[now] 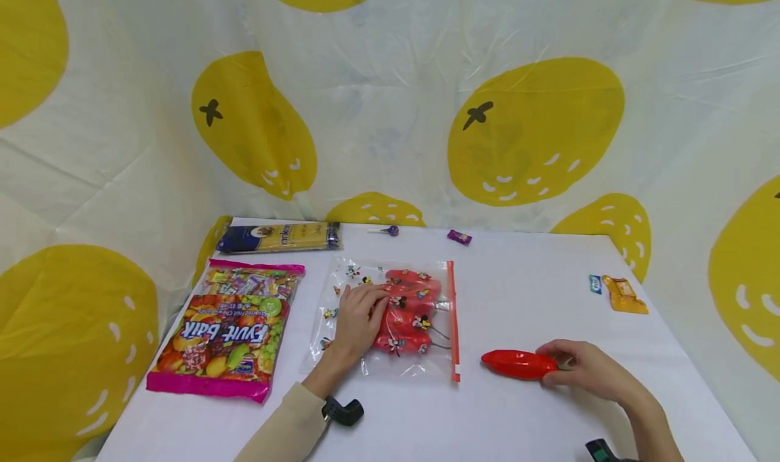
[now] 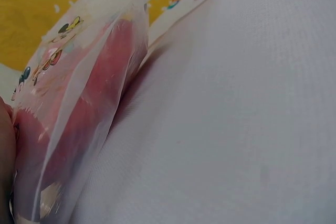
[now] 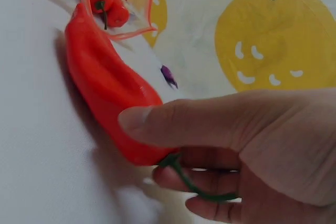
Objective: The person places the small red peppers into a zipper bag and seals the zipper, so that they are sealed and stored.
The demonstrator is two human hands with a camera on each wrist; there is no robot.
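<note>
A clear zip bag [image 1: 374, 366] with cartoon prints and a red zip edge lies mid-table, holding several red peppers [image 1: 407, 321] with their stems toward the zip side. My left hand [image 1: 359, 316] rests on top of the bag, over its left part and the peppers' ends. Right of the bag, my right hand [image 1: 588, 368] pinches a single red pepper [image 1: 518, 364] at its stem end between thumb and fingers. In the right wrist view, the pepper's green stem [image 3: 197, 190] curves along beneath the fingers, and its tip points toward the bag's mouth.
A pink-edged candy bag [image 1: 225, 330] lies at the left, with a blue and yellow pasta packet [image 1: 280, 237] behind it. Along the back are a lollipop [image 1: 392, 230] and a small purple candy [image 1: 460, 237]. An orange packet [image 1: 624, 295] and a small blue one [image 1: 595, 284] lie far right.
</note>
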